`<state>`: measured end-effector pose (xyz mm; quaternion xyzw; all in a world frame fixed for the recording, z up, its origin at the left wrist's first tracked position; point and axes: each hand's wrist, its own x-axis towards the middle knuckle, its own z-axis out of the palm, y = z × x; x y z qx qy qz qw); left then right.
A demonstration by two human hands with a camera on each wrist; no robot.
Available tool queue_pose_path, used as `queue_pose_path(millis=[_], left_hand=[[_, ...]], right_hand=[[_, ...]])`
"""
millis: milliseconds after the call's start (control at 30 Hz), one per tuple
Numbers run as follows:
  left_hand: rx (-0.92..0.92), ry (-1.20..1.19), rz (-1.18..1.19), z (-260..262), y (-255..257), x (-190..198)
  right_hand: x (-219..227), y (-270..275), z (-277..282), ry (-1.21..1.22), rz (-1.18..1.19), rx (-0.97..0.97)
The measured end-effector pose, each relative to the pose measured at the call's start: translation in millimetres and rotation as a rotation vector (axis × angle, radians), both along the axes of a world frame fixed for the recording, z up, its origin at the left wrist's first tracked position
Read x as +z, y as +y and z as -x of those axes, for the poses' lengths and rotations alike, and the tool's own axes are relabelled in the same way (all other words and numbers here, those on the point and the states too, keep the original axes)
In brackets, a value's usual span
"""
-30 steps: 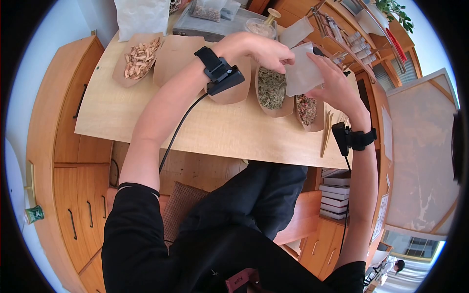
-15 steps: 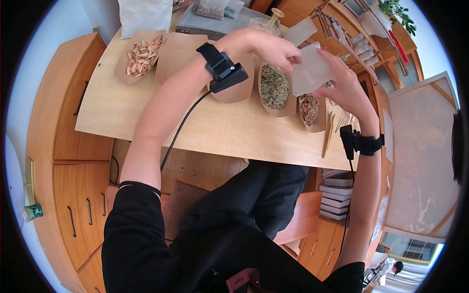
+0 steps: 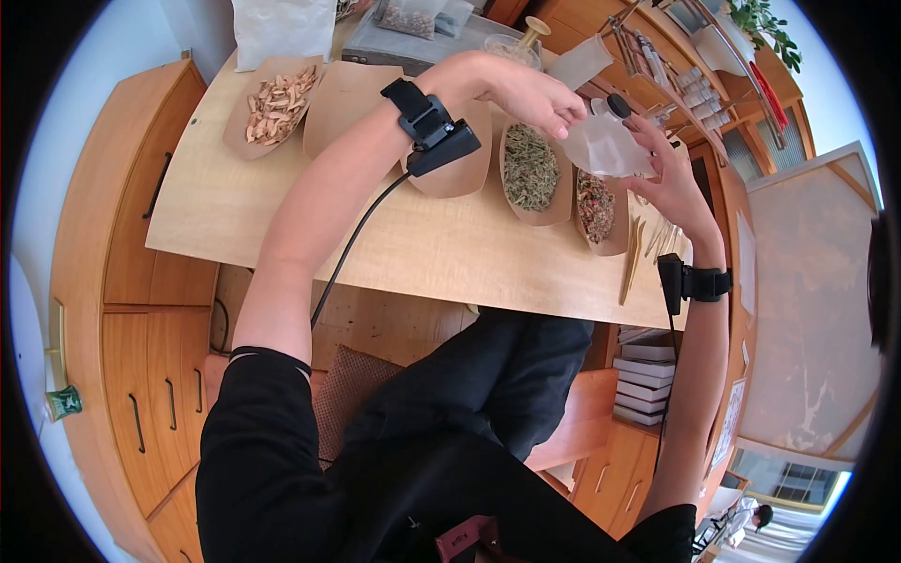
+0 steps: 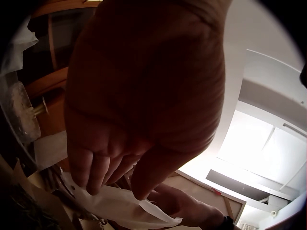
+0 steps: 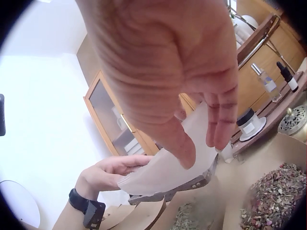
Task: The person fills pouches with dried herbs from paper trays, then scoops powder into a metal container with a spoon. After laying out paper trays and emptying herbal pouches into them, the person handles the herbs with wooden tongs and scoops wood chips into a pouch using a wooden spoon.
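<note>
Both hands hold a small white translucent paper pouch (image 3: 603, 143) above the paper trays. My left hand (image 3: 537, 101) pinches one edge of it between thumb and fingers. At the opposite side, my right hand (image 3: 674, 183) grips it, with the thumb (image 5: 183, 149) on the near face. Beneath it, one boat-shaped paper tray holds dried green herb (image 3: 530, 169). Beside that, another holds a mix of reddish dried petals and bits (image 3: 595, 206). The pouch hangs tilted, its face slanting between the hands in the right wrist view.
Wood chips (image 3: 282, 105) fill a tray at the left, near a white bag (image 3: 282, 33). Wooden tweezers (image 3: 633, 258) lie at the table's right. A black-lidded jar (image 5: 248, 123) and small bottles stand on a wooden stand behind. A grey box (image 3: 389, 45) is at the back.
The pouch has shifted right and tipped from facing the head camera to a slanted pose, uncovering the black-lidded jar behind. My right hand has moved right and lower; the left shifted slightly right.
</note>
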<state>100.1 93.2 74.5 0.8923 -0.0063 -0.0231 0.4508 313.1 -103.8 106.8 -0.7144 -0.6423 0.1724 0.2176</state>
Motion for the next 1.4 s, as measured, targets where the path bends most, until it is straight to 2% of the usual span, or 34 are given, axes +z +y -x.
queue_pose_path(millis=[67, 100, 167, 200, 267, 400, 467, 667, 700, 767, 800, 867, 933, 1133, 1400], left_hand=[[-0.004, 0.005, 0.008, -0.7, 1.2, -3.1], [0.007, -0.024, 0.024, -2.0, 2.9, -7.7], [0.016, -0.053, 0.040, -4.0, 4.7, -11.6], [0.009, -0.055, 0.035, -4.3, 4.5, -11.7], [0.002, -0.057, 0.030, -2.1, 1.6, -8.9], [-0.026, -0.048, -0.011, 3.8, -7.1, -0.4], [-0.020, -0.034, -0.028, 3.3, -7.0, -1.2], [-0.036, -0.068, -0.065, 1.7, -4.8, -4.9], [-0.032, -0.058, -0.081, 2.9, -5.8, -3.2], [-0.030, -0.048, -0.097, 3.8, -7.8, -1.5], [-0.038, -0.049, -0.112, 3.7, -8.2, -1.2], [-0.046, -0.049, -0.129, 0.9, -6.0, -4.0], [-0.105, -0.039, -0.043, -4.1, -0.4, -11.0], [-0.142, -0.052, 0.003, -2.9, 7.0, -7.4], [-0.089, -0.089, -0.025, 11.8, 18.0, 7.7]], right_hand=[[-3.5, 0.6, -2.9, 0.191, -0.017, 0.054], [-1.5, 0.2, -2.3, 0.192, -0.017, 0.053], [4.7, -1.7, -0.1, 0.379, 0.063, -0.054], [4.2, -2.8, -1.0, 0.379, 0.063, -0.055], [3.3, -5.0, -1.9, 0.575, 0.023, -0.169], [3.0, -5.9, 6.7, 0.685, 0.029, -0.224], [1.8, -4.6, 9.6, 0.838, 0.006, -0.285], [-0.2, -10.8, -0.3, 0.937, 0.010, -0.229], [0.2, -10.8, 2.5, 0.937, 0.010, -0.229], [0.2, -10.6, 11.9, 0.643, 0.005, -0.343], [-2.1, -11.5, 13.9, 0.643, 0.004, -0.344], [-7.7, -13.1, 17.1, 0.460, -0.003, -0.307], [-8.9, -13.8, 24.1, 0.451, -0.027, -0.298], [-20.4, -16.3, 29.6, 0.400, -0.155, -0.262], [-31.3, -22.6, 47.9, 0.373, -0.273, -0.277]])
